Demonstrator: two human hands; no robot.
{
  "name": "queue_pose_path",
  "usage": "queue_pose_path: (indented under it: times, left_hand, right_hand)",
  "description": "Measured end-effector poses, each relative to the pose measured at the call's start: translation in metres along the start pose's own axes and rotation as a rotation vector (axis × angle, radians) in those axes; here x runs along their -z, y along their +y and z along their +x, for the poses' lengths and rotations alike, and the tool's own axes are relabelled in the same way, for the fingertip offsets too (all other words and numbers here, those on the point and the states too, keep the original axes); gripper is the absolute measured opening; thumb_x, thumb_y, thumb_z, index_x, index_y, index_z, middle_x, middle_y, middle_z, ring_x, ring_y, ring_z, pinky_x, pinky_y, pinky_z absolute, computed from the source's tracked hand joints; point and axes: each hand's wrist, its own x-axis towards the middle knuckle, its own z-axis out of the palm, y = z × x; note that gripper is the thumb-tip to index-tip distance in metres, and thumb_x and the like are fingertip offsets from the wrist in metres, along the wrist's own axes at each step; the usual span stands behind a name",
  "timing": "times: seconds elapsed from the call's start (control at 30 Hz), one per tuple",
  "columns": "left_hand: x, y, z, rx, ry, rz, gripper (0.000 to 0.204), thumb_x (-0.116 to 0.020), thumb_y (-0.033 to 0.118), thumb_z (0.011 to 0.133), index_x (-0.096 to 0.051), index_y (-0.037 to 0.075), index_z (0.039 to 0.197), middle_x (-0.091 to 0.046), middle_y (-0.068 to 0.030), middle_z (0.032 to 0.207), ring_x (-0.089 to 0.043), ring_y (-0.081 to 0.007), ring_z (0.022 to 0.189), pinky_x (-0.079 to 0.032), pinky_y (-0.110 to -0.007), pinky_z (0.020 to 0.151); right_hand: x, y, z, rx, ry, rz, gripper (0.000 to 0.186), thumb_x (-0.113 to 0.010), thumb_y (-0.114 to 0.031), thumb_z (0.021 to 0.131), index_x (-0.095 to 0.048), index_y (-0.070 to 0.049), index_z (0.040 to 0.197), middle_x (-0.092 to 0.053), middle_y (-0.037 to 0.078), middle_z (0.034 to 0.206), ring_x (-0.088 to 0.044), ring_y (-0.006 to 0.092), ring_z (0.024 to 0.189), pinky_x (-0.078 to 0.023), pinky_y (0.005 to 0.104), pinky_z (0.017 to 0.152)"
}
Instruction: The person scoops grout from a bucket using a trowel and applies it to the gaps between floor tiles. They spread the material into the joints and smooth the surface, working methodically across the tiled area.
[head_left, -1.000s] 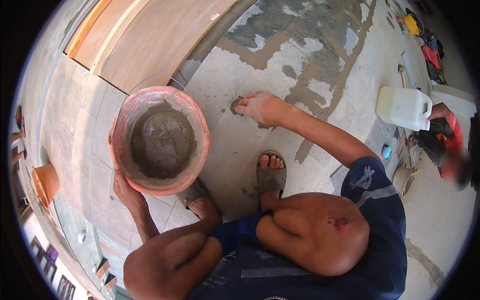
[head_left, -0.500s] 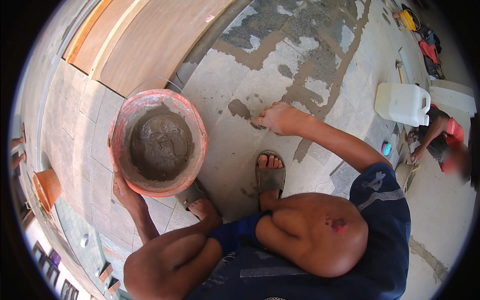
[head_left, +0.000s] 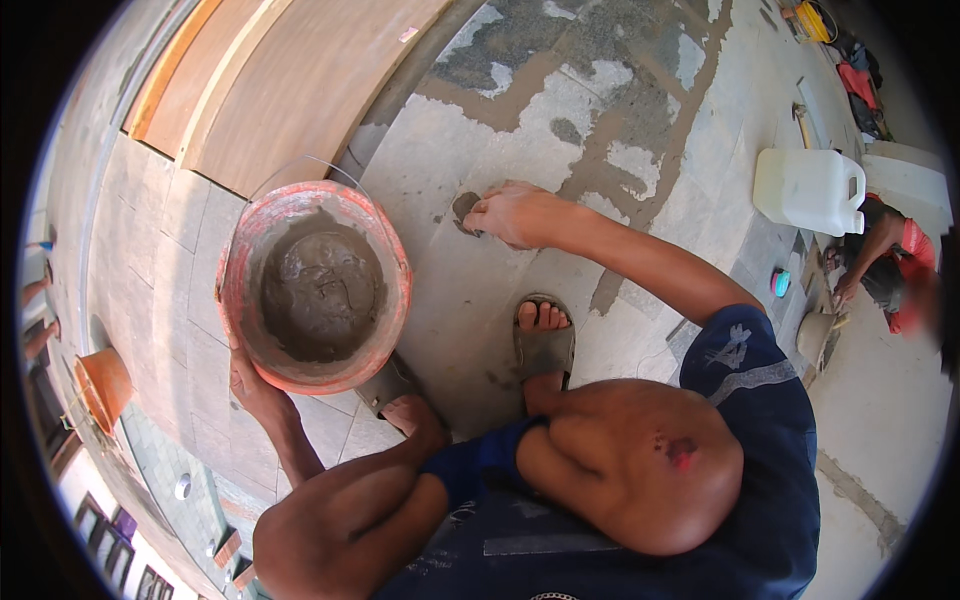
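I crouch on pale tiles (head_left: 410, 240) with my left hand (head_left: 262, 390) gripping the side of a red bucket (head_left: 231, 290), which is tilted slightly and holds wet grey mortar (head_left: 320, 285). My right hand (head_left: 505, 215) is down on the tiles at a small dark smear of mortar (head_left: 464, 207), fingers curled and pressed together; whatever is in them is hidden. My sandaled feet stand between the bucket and right hand. Further up, grey mortar streaks (head_left: 600, 150) run across dark and pale tiles.
Wooden boards (head_left: 290, 80) lie beyond the bucket. An orange bucket (head_left: 105, 390) is at left. At right are a translucent jerrycan (head_left: 805, 190), a small turquoise object (head_left: 779, 282), a trowel-like tool (head_left: 802, 125), a yellow bucket (head_left: 810, 22) and a co-worker (head_left: 890, 260) beside a grey pan (head_left: 815, 340).
My right hand shifted right and down the floor half a second ago, and is now back left and up at the smear. The co-worker's arm has moved lower toward the pan.
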Motion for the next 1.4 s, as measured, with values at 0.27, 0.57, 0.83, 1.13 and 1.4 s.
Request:
queue_pose_path:
  times: [0.27,0.57,0.83,1.13,1.4]
  left_hand:
    - [0.003,-0.001,0.003,-0.012,0.050,0.010,0.049,-0.045,0.038,0.102,-0.062,-0.005,0.117,-0.067,-0.0099,0.105,-0.063,-0.0156,0.094,-0.049,-0.030,0.084]
    - [-0.006,0.004,0.006,-0.014,0.052,-0.022,0.049,-0.046,0.038,0.102,-0.062,-0.005,0.118,-0.067,-0.0099,0.106,-0.062,-0.0160,0.095,-0.049,-0.029,0.084]
    - [0.004,0.002,0.007,0.018,0.046,0.030,0.054,-0.041,0.040,0.102,-0.055,-0.005,0.128,-0.063,-0.0138,0.117,-0.061,-0.0201,0.102,-0.049,-0.033,0.089]
    - [-0.005,0.005,0.005,-0.004,0.065,0.067,0.055,-0.042,0.041,0.101,-0.055,-0.005,0.128,-0.063,-0.0149,0.117,-0.061,-0.0213,0.104,-0.048,-0.033,0.090]
    - [0.001,0.001,0.003,0.023,0.080,0.055,0.055,-0.042,0.041,0.101,-0.055,-0.006,0.129,-0.063,-0.0149,0.118,-0.061,-0.0221,0.105,-0.048,-0.034,0.091]
  right_hand:
    - [0.028,-0.009,-0.066,-0.324,-0.197,0.179,0.028,-0.054,-0.005,0.087,-0.060,-0.011,0.114,-0.066,0.012,0.106,-0.062,0.0341,0.100,-0.049,0.0433,0.087]
    - [-0.044,-0.027,-0.076,-0.259,0.164,-0.089,0.039,-0.054,-0.009,0.086,-0.053,-0.009,0.125,-0.055,0.010,0.130,-0.055,0.0297,0.115,-0.046,0.0386,0.096]
    - [-0.007,-0.034,-0.081,-0.426,0.163,0.269,0.031,-0.055,-0.009,0.087,-0.058,-0.010,0.118,-0.065,0.011,0.108,-0.060,0.0287,0.107,-0.048,0.0389,0.092]
    - [-0.007,0.011,-0.020,-0.103,0.347,0.047,0.036,-0.057,-0.003,0.083,-0.058,-0.011,0.118,-0.064,0.007,0.114,-0.058,0.0288,0.110,-0.049,0.0395,0.091]
    - [0.000,0.014,-0.011,-0.003,0.154,0.002,0.030,-0.058,-0.008,0.083,-0.061,-0.010,0.113,-0.065,0.009,0.109,-0.060,0.0297,0.105,-0.049,0.0406,0.088]
